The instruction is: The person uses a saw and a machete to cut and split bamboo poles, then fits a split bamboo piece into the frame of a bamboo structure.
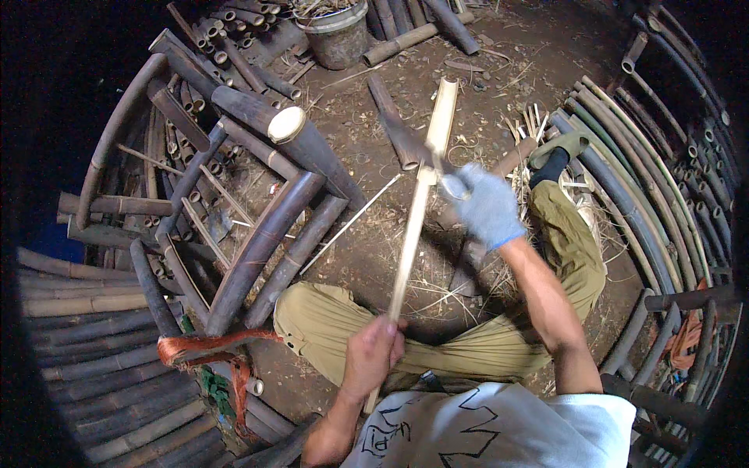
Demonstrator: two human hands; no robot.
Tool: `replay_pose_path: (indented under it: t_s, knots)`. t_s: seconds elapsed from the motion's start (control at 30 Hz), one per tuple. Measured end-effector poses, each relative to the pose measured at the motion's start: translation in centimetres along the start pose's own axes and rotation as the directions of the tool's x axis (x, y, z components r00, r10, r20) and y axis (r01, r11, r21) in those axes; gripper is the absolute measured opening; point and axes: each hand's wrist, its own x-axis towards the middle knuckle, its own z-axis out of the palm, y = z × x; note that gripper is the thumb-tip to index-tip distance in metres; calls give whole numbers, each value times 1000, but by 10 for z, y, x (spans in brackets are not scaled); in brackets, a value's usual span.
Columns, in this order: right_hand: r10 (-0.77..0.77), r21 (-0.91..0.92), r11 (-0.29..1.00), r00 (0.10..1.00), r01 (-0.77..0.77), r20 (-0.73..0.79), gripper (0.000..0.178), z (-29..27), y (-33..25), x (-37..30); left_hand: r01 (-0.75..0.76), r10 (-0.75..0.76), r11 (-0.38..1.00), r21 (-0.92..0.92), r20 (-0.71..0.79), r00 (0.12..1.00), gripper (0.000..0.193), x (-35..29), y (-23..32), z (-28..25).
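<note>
My bare left hand (370,355) is closed round the lower part of a long split bamboo piece (415,226), near my lap. The pale inner face of the bamboo shows, and it slants up and away from me. My right hand (488,207), in a grey-blue knit glove, is closed on a knife (441,165). The blade, dark and a little blurred, lies across the bamboo beside a joint in it. Fingers and glove hide most of the knife's handle. A short dark bamboo piece (394,129) lies on the ground just beyond the blade.
On the left stands a dark bamboo frame (269,234) with a thick bamboo pole (287,125). Long bamboo poles (636,168) lie stacked at the right. A bucket (334,35) of scraps stands at the back. Shavings litter the dirt floor (343,101) between my bent legs.
</note>
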Motion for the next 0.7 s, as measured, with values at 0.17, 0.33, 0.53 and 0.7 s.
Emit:
replay_pose_path:
  t_s: [0.17, 0.33, 0.53, 0.7]
  knots:
    - [5, -101, 995, 979, -26, -204, 46, -20, 106, 66, 111, -111, 994, 7, 64, 992, 30, -33, -20, -35]
    - [-119, 155, 980, 993, 122, -27, 43, 0, 32, 14, -72, 60, 994, -79, -141, 988, 34, 2, -6, -42]
    - [-194, 193, 969, 962, 157, 191, 49, -2, -59, -66, -104, 88, 960, -262, -73, 993, 27, 48, 38, -22]
    - [-289, 186, 948, 942, 257, 171, 49, 8, -65, -78, -58, 46, 990, -131, -91, 995, 25, 50, 40, -10]
